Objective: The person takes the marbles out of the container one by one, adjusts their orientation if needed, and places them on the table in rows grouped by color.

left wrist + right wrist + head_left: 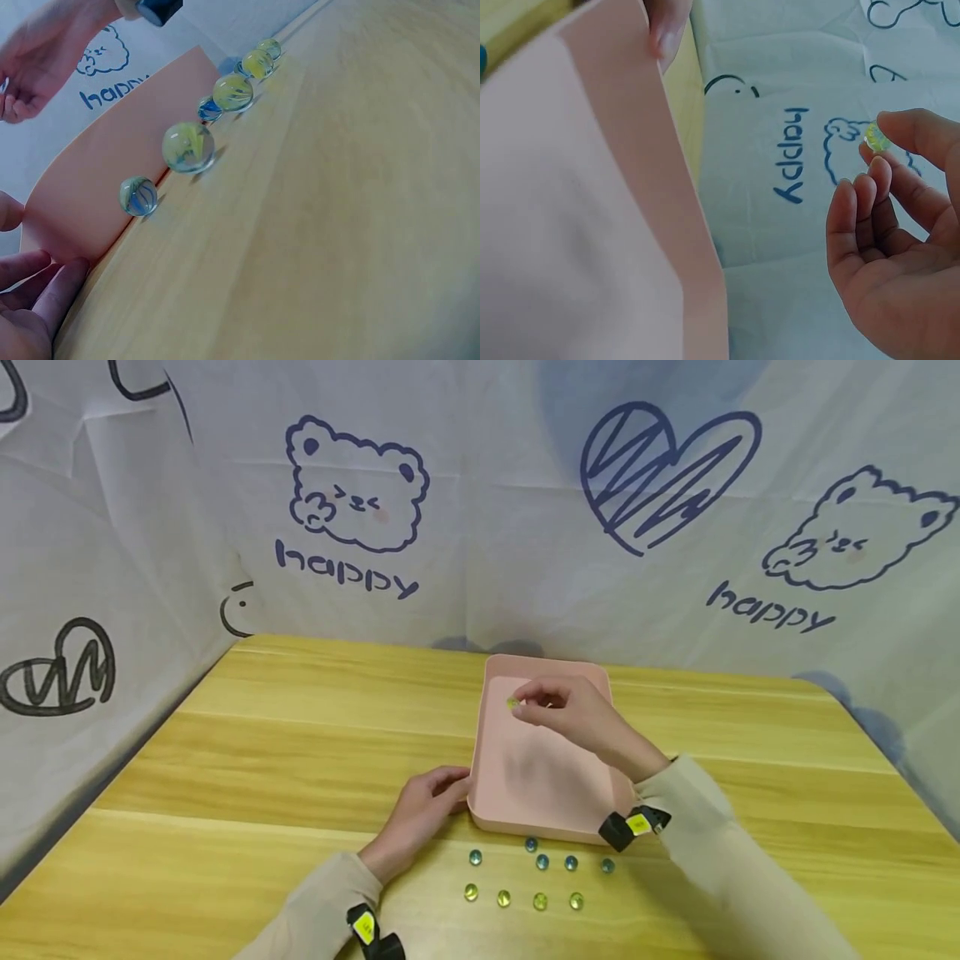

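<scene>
Between right thumb and index finger, my right hand (pixel 573 714) pinches a yellow-green glass marble (pixel 877 137). It is raised over the pink rectangular tray (pixel 491 814), with the other fingers curled loosely in the right wrist view. At the tray's left side, my left hand (pixel 420 810) touches the outer wall with its fingertips and thumb. Close to the tray's front wall lies a loose row of blue marbles (pixel 542 862). Nearer to me is a row of yellow-green marbles (pixel 540 902). Both rows reappear beside the tray wall in the left wrist view.
Everything stands on a yellow wood-grain table (pixel 300 727). A white cloth (pixel 495 527) printed with bears, hearts and "happy" hangs behind and at the left. Each wrist carries a black camera (pixel 617 831) over a beige sleeve (pixel 735 860).
</scene>
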The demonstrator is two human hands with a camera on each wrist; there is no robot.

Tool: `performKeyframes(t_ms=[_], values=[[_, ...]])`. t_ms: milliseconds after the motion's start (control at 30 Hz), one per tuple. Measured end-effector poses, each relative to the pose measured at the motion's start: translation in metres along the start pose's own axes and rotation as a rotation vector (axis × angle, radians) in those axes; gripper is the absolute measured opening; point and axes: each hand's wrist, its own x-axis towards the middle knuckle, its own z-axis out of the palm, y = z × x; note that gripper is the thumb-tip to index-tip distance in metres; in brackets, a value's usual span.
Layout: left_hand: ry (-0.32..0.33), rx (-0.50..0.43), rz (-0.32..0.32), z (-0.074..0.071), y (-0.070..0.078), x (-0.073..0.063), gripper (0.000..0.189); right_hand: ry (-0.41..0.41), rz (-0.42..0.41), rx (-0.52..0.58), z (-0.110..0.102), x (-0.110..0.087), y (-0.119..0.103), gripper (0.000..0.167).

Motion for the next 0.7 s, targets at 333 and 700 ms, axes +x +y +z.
performKeyframes(t_ms=[333, 700], values=[[0.011, 0.011, -0.004, 0.0, -0.002, -0.002, 0.034, -0.045, 0.015, -0.016, -0.005, -0.021, -0.011, 0.019], [-0.009, -0.01, 0.0, -0.001, 0.0, -0.002, 0.035, -0.063, 0.072, -0.02, -0.007, -0.053, -0.011, 0.022]])
